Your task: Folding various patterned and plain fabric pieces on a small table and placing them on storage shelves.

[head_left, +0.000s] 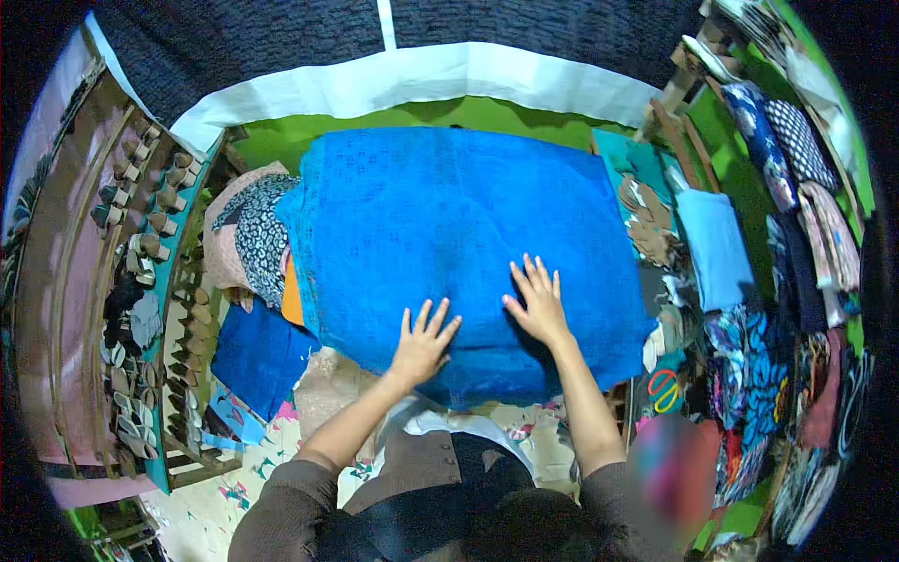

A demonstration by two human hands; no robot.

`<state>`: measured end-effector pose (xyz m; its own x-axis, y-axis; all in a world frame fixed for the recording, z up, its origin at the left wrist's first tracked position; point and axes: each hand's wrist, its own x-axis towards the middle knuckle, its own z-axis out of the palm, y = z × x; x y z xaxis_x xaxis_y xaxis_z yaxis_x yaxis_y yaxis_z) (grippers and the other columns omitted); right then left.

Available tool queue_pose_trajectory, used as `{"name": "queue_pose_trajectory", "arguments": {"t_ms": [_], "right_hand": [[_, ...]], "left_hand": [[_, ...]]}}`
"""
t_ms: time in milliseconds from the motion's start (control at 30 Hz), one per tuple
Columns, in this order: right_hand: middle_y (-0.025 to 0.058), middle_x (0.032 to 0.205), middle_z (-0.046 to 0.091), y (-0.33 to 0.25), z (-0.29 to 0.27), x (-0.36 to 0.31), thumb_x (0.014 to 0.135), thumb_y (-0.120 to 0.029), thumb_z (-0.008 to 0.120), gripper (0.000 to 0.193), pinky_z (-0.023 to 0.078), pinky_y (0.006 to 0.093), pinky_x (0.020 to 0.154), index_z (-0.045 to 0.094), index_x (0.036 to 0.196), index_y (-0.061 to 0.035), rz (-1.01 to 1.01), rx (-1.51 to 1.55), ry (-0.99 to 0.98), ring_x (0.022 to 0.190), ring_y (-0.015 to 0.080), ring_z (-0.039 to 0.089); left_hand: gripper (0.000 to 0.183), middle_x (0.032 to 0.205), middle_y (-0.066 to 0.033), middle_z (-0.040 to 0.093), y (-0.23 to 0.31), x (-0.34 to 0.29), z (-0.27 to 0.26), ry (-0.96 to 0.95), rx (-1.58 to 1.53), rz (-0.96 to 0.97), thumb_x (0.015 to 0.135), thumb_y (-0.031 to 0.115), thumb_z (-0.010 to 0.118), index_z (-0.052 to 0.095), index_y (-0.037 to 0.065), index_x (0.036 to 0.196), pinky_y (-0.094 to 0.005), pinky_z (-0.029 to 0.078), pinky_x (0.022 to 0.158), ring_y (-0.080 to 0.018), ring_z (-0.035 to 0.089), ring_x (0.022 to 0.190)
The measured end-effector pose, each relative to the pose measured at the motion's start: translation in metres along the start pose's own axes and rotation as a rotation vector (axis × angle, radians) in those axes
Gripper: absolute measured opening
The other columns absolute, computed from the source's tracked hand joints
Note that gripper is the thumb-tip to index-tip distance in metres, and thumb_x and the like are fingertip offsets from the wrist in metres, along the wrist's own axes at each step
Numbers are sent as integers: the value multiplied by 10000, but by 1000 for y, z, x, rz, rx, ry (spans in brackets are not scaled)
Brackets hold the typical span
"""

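A large blue cloth [468,206] with a faint woven pattern lies spread over the work table and hangs over its near edge. My left hand [421,347] rests on the cloth near that edge, fingers spread. Farther to the right, my right hand [537,304] lies flat on the same cloth with its fingers apart. Neither hand holds anything. Loose threads show along the cloth's left edge. The table beneath is mostly hidden.
Scissors with red and yellow handles [664,391] lie at the right. Brown cut pieces [646,220] sit beyond the cloth. A shoe rack [178,309] stands left, near a black-and-white patterned fabric [259,229]. Folded fabrics [716,248] hang right. Scraps [234,492] litter the floor.
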<state>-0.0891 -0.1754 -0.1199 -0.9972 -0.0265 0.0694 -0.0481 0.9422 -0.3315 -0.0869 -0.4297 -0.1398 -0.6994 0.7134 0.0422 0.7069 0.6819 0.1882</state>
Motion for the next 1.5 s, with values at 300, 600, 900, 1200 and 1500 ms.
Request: {"name": "queue_pose_trajectory", "arguments": {"t_ms": [300,600,900,1200,1500], "right_hand": [[136,1476,102,25,13,-102,742,-521,607,823,110,617,1027,213,1410,-246,-4,-265,-120,1350,336,121],[82,1476,143,30,16,-106,811,-413,568,680,183,592,1027,245,1394,-281,56,-285,-171,1341,319,166],[80,1470,165,35,15,-117,823,-299,572,648,168,581,1037,254,1388,-294,68,-267,-112,1341,310,172],[151,1440,214,31,15,-132,845,-240,523,560,148,583,1038,323,1367,-196,65,-160,-61,1335,319,187],[209,1421,218,30,9,-152,675,-392,709,851,149,587,1034,279,1385,-202,-122,-256,-74,1324,338,203]], "left_hand": [[576,1420,-44,315,8,7,-5,141,243,-6,781,130,571,397,221,1323,-488,311,998,-275,344,1269],[754,1481,-86,124,12,-31,3,-235,90,-99,749,348,653,265,252,1389,-564,233,1021,-312,178,1343],[653,1483,-15,146,43,-62,21,-291,-81,-61,796,296,592,302,214,1375,-640,148,1012,-200,227,1339],[526,1379,-37,366,79,-59,24,114,-146,-208,798,211,554,410,170,1303,-631,137,1011,-234,329,1284],[723,1428,-88,263,65,-63,29,120,154,-165,716,248,668,334,159,1351,-576,185,1027,-246,284,1302]]}}
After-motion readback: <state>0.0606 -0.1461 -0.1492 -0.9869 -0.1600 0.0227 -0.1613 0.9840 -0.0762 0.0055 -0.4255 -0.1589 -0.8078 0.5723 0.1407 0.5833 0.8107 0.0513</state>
